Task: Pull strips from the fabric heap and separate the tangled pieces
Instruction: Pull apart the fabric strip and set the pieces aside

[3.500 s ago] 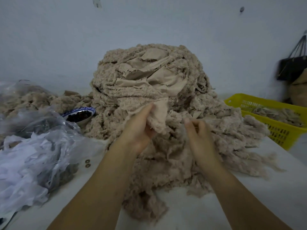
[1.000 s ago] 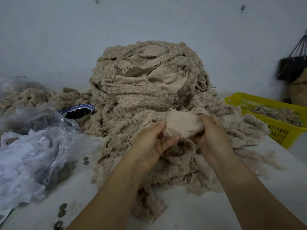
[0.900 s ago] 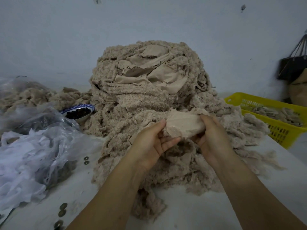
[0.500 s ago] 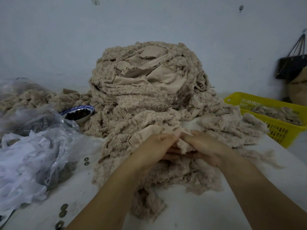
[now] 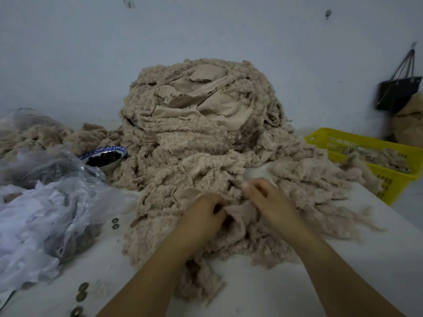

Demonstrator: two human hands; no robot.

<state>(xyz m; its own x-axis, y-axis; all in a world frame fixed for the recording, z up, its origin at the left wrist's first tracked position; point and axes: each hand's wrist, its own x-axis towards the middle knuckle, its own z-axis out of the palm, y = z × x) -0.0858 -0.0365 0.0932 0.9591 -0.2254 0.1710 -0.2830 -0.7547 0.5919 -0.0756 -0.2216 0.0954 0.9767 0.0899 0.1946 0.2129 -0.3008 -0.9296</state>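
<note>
The fabric heap (image 5: 196, 133) is piled high at the middle of the white worktop (image 5: 366, 259), against the pale wall. Fleecy beige strips are tumbled down its front, and smoother cloth is folded across its top. Both hands are buried at the foot of the heap, close together.

The left hand (image 5: 203, 216) is clenched, and a smooth beige fold (image 5: 240, 213) is gripped in its curled fingers. That fold is stretched across to the right hand (image 5: 267, 200). There the fingers are curled down into the fleece and the fabric is pinched near the fingertips. Whether one strip or several are caught there cannot be told, as the pile is too tangled at that spot. Loose strips are spread over the worktop to the right of the hands and trail off its near edge below the wrists.

A yellow basket (image 5: 391, 181) is seen at the right edge of the worktop, with a few beige strips lying in it. A blue-rimmed bowl (image 5: 107, 149) holding something dark is tucked against the left side of the heap. Crumpled plastic bags (image 5: 45, 213) are heaped at the left, and two small metal rings (image 5: 115, 223) lie just beside them. A black bag (image 5: 398, 92) is hung on the wall at the far right.
</note>
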